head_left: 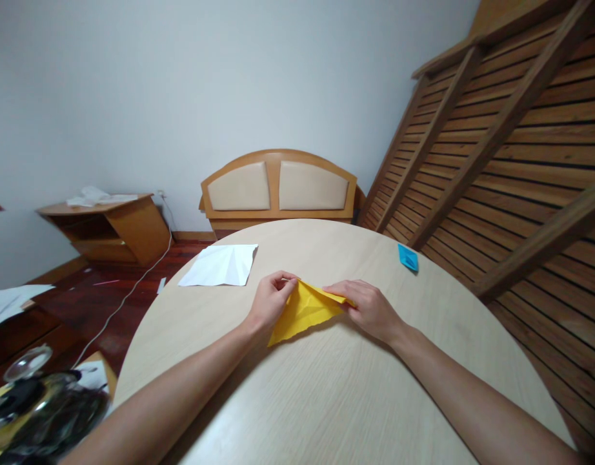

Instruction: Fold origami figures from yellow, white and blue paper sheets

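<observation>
Soft even indoor light, faint shadows under the arms, sharp centre, strong wide-angle bending at the edges

1. My left arm (181,394) comes in from seven o'clock, bare, forearm lying low and running up toward the middle.
2. My left hand (271,302) sits just left of centre, wrist bent a little, fingers curled in, thumb and forefinger tips pinched together at the top.
3. My right arm (472,400) enters from five o'clock, also bare, angled up toward centre.
4. My right hand (368,307) lies palm down, knuckles up, fingers (337,289) stretched toward nine o'clock and pressed flat.
5. The two hands are near each other, not touching.
</observation>
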{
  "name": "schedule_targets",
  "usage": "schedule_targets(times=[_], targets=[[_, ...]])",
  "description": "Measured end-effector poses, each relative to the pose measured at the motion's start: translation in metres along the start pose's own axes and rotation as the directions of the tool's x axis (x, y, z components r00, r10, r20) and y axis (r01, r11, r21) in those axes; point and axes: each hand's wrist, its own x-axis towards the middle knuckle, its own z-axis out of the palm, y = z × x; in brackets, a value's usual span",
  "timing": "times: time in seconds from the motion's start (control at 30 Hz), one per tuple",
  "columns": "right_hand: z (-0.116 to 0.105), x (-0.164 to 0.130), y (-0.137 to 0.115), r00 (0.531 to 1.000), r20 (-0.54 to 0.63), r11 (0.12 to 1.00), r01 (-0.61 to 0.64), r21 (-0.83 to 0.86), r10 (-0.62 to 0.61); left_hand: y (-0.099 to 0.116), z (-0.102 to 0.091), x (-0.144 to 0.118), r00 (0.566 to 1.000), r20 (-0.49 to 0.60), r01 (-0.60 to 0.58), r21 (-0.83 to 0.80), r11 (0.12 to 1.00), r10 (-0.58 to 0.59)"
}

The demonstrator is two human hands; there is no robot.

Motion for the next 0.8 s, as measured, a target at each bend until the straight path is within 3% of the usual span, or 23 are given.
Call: schedule_targets(times=[0.2,0.4,0.63,0.8], targets=[[0.000,-0.001,-0.001,0.997,0.032,0.994,0.069,0.081,-0.072,-0.002,0.000,0.001,0.999,-0.022,0.048,-0.033,0.998,-0.049],[0.004,-0.003,-0.002,0.992,0.081,0.990,0.091,0.110,-0.100,-0.015,0.002,0.002,0.994,0.077,0.090,-0.117,0.989,-0.081],[0.008,-0.004,0.002,0.987,0.095,0.988,0.118,0.097,-0.127,-0.013,0.001,0.002,0.992,0.115,0.050,0.024,0.998,-0.052],[0.000,-0.005,-0.002,0.986,0.152,0.991,0.056,0.124,-0.075,-0.011,0.000,0.003,0.995,0.080,0.063,0.037,0.997,-0.066]])
